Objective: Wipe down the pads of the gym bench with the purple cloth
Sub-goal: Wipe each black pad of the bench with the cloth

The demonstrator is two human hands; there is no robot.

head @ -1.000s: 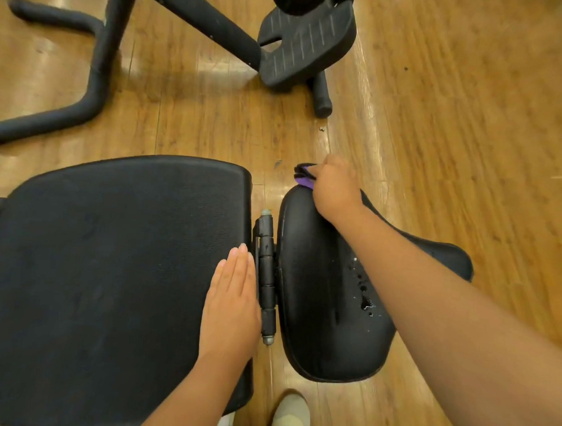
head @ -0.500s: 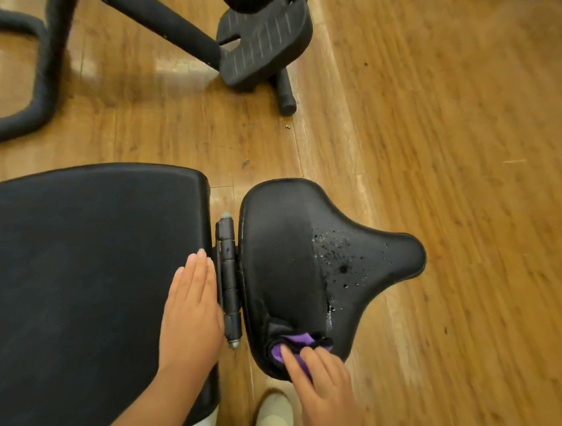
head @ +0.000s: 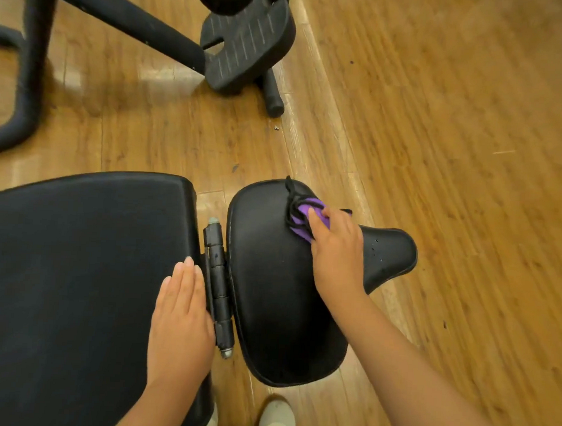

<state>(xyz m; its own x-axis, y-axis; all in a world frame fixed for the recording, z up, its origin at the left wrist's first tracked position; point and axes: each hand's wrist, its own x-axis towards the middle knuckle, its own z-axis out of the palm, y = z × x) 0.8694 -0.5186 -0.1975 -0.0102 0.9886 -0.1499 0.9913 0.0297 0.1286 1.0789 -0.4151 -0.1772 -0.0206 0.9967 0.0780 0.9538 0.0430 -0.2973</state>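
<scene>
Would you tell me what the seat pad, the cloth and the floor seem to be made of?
Seat pad: apparently black vinyl or leatherette, faintly grained with a dull sheen and a stitched edge.
Purple cloth: soft fabric, bunched into folds, with dark trim; weave unclear.
Floor: wood or wood-look planks, glossy, with grain lines and reflections.

Both bench pads are looking plain black: the big back pad [head: 77, 268] and the smaller seat pad [head: 269, 293], with a dark hinge [head: 218, 284] tipped in dull grey between them. The cloth [head: 300, 220] is showing bright purple with black edging. The floor [head: 453, 140] is glowing honey-brown with streaky wood grain. The black footplate [head: 245, 47] is showing pale ribbed lines. The shoe [head: 277, 418] is looking off-white.
</scene>
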